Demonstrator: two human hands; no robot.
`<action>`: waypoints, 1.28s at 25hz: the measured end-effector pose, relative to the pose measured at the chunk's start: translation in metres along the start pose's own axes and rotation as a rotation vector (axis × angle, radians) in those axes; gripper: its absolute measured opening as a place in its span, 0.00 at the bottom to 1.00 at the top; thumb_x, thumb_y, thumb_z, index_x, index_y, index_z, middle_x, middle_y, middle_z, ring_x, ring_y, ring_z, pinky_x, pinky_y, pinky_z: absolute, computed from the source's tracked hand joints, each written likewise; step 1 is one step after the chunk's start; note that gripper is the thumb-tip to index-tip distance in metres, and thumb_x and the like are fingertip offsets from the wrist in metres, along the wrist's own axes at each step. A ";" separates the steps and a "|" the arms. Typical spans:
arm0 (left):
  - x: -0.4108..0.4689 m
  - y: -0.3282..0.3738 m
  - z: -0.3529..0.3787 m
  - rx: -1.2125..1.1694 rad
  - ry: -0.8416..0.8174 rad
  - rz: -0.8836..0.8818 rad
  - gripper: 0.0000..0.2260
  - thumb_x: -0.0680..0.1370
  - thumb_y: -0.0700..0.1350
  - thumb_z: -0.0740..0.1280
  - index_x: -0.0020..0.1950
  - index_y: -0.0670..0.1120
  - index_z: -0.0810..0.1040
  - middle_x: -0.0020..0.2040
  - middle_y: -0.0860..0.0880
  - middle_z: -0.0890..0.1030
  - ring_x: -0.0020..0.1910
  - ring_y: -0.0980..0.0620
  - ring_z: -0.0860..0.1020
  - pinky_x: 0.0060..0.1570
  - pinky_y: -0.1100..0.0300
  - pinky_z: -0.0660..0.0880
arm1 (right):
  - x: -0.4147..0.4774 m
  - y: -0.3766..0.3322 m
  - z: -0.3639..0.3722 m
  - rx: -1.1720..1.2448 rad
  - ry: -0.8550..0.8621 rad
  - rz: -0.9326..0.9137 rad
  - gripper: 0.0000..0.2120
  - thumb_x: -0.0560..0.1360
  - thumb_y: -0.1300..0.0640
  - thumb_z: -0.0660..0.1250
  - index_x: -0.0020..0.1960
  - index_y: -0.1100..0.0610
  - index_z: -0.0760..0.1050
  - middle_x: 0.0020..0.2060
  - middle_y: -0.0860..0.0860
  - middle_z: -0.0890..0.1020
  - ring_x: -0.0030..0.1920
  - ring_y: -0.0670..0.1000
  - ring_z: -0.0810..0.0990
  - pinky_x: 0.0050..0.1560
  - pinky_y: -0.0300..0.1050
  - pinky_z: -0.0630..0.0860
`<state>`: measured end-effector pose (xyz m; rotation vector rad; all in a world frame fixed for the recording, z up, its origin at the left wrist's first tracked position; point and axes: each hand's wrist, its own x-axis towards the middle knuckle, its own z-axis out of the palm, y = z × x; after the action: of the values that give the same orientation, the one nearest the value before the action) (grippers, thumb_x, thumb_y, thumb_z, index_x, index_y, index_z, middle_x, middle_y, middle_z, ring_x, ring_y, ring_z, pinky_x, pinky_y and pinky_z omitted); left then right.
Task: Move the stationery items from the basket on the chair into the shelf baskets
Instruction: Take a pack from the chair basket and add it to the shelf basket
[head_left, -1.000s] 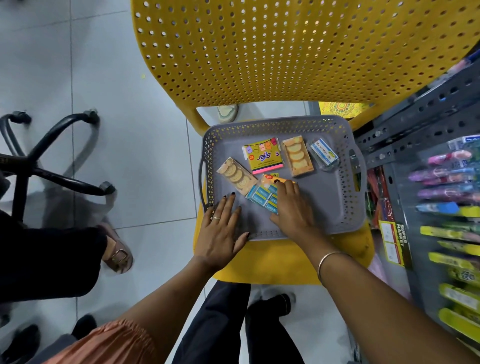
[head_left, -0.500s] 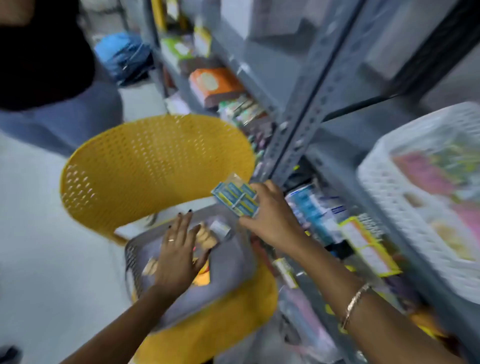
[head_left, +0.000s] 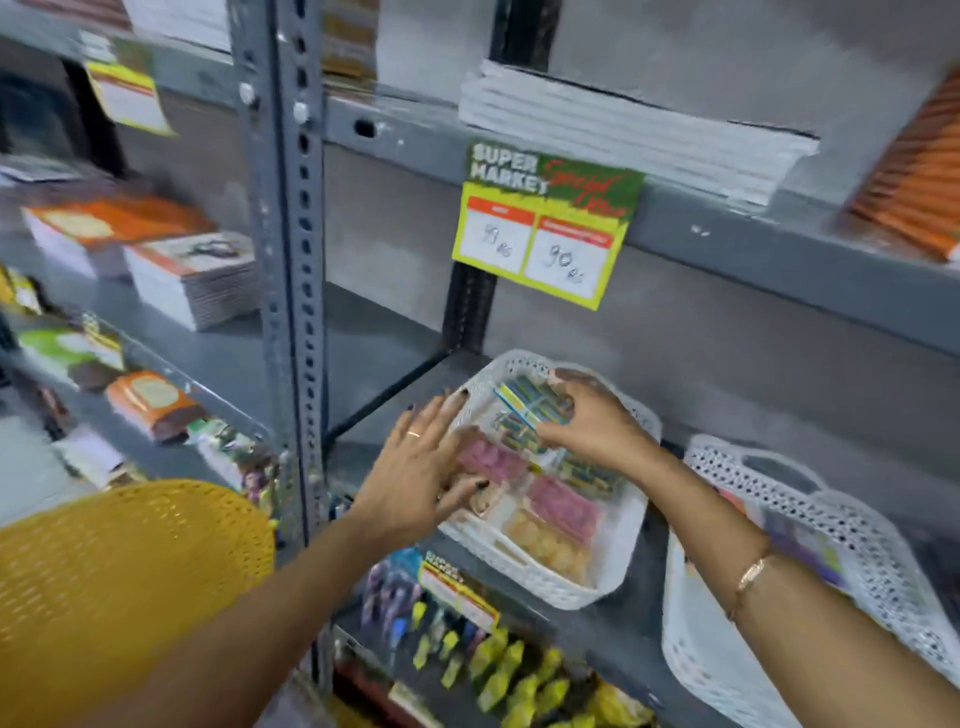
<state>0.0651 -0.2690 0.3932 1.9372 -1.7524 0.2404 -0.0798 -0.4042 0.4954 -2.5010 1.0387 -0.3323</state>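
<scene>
Yellow perforated plastic fills the lower left corner: the back of the chair (head_left: 119, 587). Above it, on the grey metal shelves to the left, lie stacks of notebooks (head_left: 192, 278) with orange and white covers. A grey slotted upright post (head_left: 288, 249) stands just right of them and divides the shelving.

Right of the post, the left hand (head_left: 423, 470) reaches over the near left rim of a white lattice basket (head_left: 540, 577) that sits on the shelf. Its fingers are spread flat and loose, grasping nothing; a ring shows on one finger. Its fingertips lie on or just above the packets inside the basket, though blur hides whether they touch.

Inside the basket lie pink packets (head_left: 563, 506), a clear packet of pale orange pieces and blue-and-yellow packets. Above the basket a yellow and green price tag (head_left: 548, 223) hangs from the upper shelf edge, and a white stack of paper (head_left: 623, 135) rests on that shelf.

The right hand (head_left: 587, 423) is over the far half of the basket, pinching a blue-and-yellow packet (head_left: 527, 400) between thumb and fingers, just above the other packets. A thin bracelet (head_left: 753, 574) circles the right wrist.

Farther right, a second white basket (head_left: 779, 660) sits beside the first on the same shelf, partly hidden behind the right forearm.
</scene>
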 end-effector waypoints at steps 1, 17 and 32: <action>0.003 0.004 0.006 0.004 -0.057 0.020 0.29 0.76 0.62 0.53 0.70 0.45 0.67 0.77 0.44 0.52 0.75 0.45 0.47 0.71 0.46 0.47 | 0.004 0.016 0.000 -0.004 -0.005 0.036 0.26 0.66 0.57 0.72 0.62 0.59 0.73 0.62 0.59 0.76 0.56 0.58 0.78 0.57 0.48 0.75; -0.004 0.004 0.029 0.045 -0.223 -0.046 0.32 0.73 0.65 0.39 0.71 0.56 0.65 0.77 0.52 0.53 0.75 0.54 0.46 0.71 0.49 0.45 | 0.098 0.077 0.084 -0.157 -0.206 0.179 0.24 0.69 0.57 0.69 0.63 0.63 0.68 0.64 0.63 0.70 0.61 0.61 0.73 0.59 0.52 0.77; -0.005 0.001 0.034 0.027 -0.164 -0.031 0.30 0.74 0.63 0.42 0.68 0.54 0.70 0.71 0.51 0.69 0.72 0.52 0.61 0.67 0.52 0.49 | 0.102 0.072 0.082 -0.142 -0.179 0.127 0.26 0.72 0.59 0.66 0.68 0.59 0.64 0.69 0.60 0.66 0.67 0.62 0.68 0.64 0.59 0.72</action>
<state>0.0561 -0.2811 0.3621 2.0533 -1.8285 0.0967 -0.0236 -0.5001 0.3959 -2.5168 1.1760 0.0037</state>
